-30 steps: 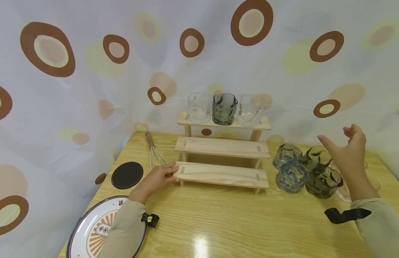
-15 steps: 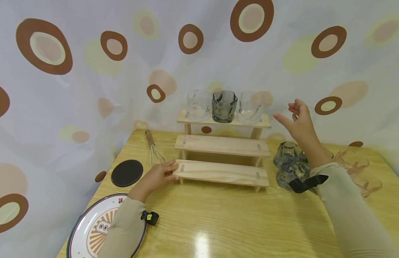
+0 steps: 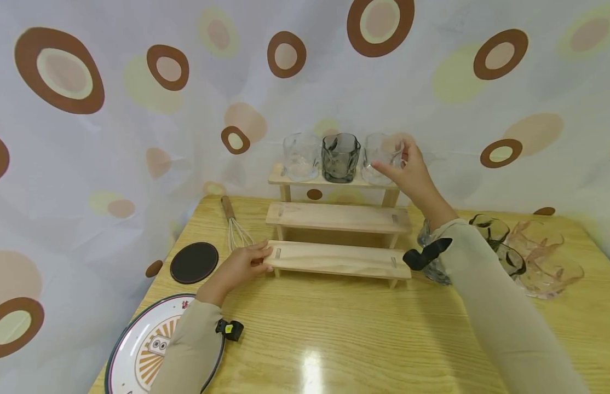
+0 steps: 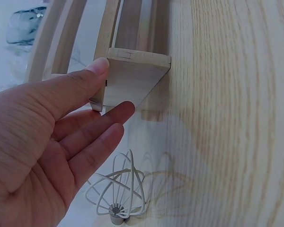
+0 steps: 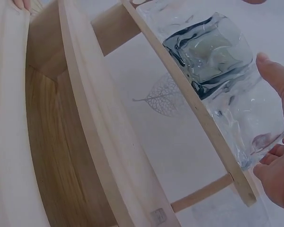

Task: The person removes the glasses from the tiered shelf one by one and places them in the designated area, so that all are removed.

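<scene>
A three-tier wooden shelf stands on the table. My left hand pinches the left end of its lowest board, thumb on top and index finger underneath, as the left wrist view shows. Along the top tier are two clear glasses, the left one and the right one, with a smoky grey glass between them. My right hand is at the right clear glass, its thumb and fingers spread around it. In the right wrist view, the thumb stands apart from the glass while the fingertips reach near its base.
Right of the shelf stand bluish glasses, partly hidden by my sleeve, smoky glasses and pink-tinted glasses. On the left lie a whisk, a black round coaster and a patterned plate. A patterned cloth hangs behind.
My right hand has moved left from above the glasses on the table to the right clear glass on the top tier. My left hand keeps its hold on the lowest board.
</scene>
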The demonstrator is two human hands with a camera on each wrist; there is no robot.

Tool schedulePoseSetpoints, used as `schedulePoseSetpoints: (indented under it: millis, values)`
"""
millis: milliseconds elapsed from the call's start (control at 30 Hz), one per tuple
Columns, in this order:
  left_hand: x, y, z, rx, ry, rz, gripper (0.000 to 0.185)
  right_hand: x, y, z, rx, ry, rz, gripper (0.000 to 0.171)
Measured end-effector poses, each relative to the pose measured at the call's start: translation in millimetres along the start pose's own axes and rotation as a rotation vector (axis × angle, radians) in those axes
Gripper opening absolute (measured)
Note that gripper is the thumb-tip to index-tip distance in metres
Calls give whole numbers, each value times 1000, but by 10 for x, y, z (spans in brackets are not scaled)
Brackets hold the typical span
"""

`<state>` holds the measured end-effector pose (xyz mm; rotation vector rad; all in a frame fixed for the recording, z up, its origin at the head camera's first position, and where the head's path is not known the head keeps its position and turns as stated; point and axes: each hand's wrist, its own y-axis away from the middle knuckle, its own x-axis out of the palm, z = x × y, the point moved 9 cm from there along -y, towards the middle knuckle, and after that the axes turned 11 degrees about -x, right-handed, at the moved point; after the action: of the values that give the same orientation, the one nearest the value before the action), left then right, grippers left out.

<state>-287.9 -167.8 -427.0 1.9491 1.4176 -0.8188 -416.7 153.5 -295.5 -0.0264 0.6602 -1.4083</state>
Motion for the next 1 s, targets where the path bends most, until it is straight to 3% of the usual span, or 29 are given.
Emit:
schedulePoseSetpoints:
  millis: [67, 400, 1000]
  values:
    - [5, -2, 4, -5, 3, 4, 54, 36, -23, 6, 4, 18, -13, 64]
    - [3, -2, 12, -17, 11, 12, 55, 38, -7, -7, 74, 77, -43, 72]
    - [-9, 7, 3, 2, 6, 0, 53, -53, 61, -39, 85, 28, -143, 73]
